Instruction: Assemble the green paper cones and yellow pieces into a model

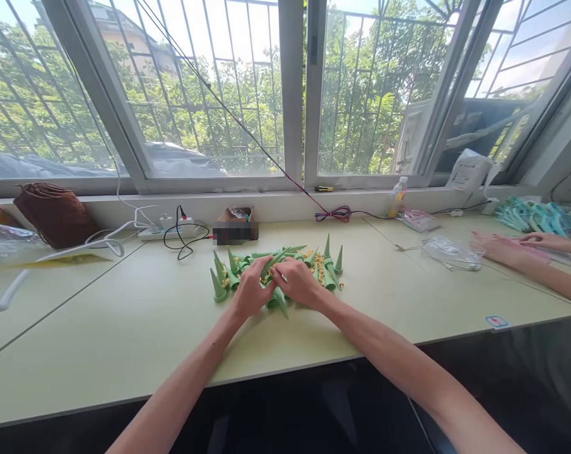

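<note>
L hand [250, 289] & R hand [298, 282] meet mid-tabletop, right over a pile of green cones [330, 268], wrists resting low, forearms coming in from the bottom edge. Both hands are curled tight, not spread. L fingers wrap a held cone [274, 261] that slants up & to the right between the two hands. R thumb & fingertips are pinched in at the same cone's lower end, knuckles up. Whether anything small sits inside the R pinch: can't tell, too small.

The pile lies near the middle of the tabletop [124, 328], towards the window side. Some cones stand upright, tips up, at the left & right edges; the rest lie flat & crossed. Bits of yellow stuff [319, 258] are mixed in among them. A couple of cones poke out under the hands on the near side.

Behind the pile: small cardboard box [235, 222] w/ a blurred front, power strip [164, 232] w/ a black cable [185, 244] looping off it, red/blue wire bundle [333, 214]. Far left: brown bag [53, 213]. Right: bottle [396, 197] by the sill, clear plastic bag [450, 252].

At the right edge a co-worker's hands [500, 249] lie flat on the tabletop, well apart from the pile, w/ a heap of teal items [535, 215] behind them
</note>
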The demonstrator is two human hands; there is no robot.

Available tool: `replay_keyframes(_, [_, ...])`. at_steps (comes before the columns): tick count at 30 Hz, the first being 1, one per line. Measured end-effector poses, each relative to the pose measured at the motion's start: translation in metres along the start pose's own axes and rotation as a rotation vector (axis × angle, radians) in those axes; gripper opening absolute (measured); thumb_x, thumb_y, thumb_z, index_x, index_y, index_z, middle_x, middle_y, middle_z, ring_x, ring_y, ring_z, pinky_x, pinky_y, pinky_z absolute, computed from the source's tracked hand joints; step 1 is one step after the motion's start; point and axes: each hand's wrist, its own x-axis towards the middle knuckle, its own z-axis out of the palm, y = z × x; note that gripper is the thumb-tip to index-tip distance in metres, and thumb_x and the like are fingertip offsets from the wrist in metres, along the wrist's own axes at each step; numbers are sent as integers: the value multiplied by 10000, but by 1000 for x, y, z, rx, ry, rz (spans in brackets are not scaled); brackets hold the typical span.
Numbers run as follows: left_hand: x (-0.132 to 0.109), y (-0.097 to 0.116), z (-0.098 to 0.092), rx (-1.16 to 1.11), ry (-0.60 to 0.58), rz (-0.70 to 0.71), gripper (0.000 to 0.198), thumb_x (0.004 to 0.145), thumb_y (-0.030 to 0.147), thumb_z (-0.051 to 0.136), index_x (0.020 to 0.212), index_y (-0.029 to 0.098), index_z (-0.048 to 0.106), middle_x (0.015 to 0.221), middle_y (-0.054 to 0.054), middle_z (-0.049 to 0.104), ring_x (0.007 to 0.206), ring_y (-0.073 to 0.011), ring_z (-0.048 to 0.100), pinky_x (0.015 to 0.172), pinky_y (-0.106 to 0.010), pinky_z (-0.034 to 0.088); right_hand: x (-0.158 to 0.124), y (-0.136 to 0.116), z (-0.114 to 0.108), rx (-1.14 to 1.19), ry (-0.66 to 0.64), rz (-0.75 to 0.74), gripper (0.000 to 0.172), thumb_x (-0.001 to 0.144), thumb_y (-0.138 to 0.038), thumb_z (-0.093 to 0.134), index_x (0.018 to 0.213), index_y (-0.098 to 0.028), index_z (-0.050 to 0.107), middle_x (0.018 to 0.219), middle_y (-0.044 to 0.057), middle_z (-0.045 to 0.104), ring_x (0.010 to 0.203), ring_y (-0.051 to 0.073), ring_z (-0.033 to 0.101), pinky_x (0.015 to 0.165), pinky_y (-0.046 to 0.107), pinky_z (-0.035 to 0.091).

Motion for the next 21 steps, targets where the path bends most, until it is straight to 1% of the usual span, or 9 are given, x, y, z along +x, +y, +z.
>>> replay_keyframes(8, [-1, -2, 0, -16, -32, 31, 380, 822, 161, 539, 1201, 159, 512, 1126, -109, 628, 1054, -241, 613, 902, -379, 509, 1, 0, 5, 164, 33, 59, 317, 958, -194, 464, 642, -184, 445, 582, -22, 429, 638, 132, 422, 641, 247, 313])
replay_keyframes(15, [-1, -2, 0, -22, -25, 40, 362, 838, 183, 549, 1196, 164, 496, 1120, -111, 621, 1040, -243, 611, 878, -377, 506, 1, 1, 6, 253, 44, 82, 312, 950, -197, 447, 641, -191, 407, 600, -16, 439, 639, 130, 424, 638, 246, 314])
replay_keyframes(18, [-1, -1, -1, -12, -33, 26, 352, 859, 225, 552, 1202, 167, 495, 1106, -109, 620, 987, -235, 617, 828, -366, 512, 1, -1, 4, 324, 43, 122, 312, 945, -211, 433, 636, -192, 393, 603, -17, 447, 593, 118, 396, 599, 247, 300])
replay_keyframes(21, [-1, 0, -2, -13, -46, 9, 346, 867, 257, 559, 1197, 170, 499, 1112, -108, 619, 953, -227, 619, 781, -350, 515, 1, -1, 3, 412, 35, 184, 311, 939, -239, 425, 633, -194, 391, 569, -31, 420, 543, 108, 357, 558, 249, 275])
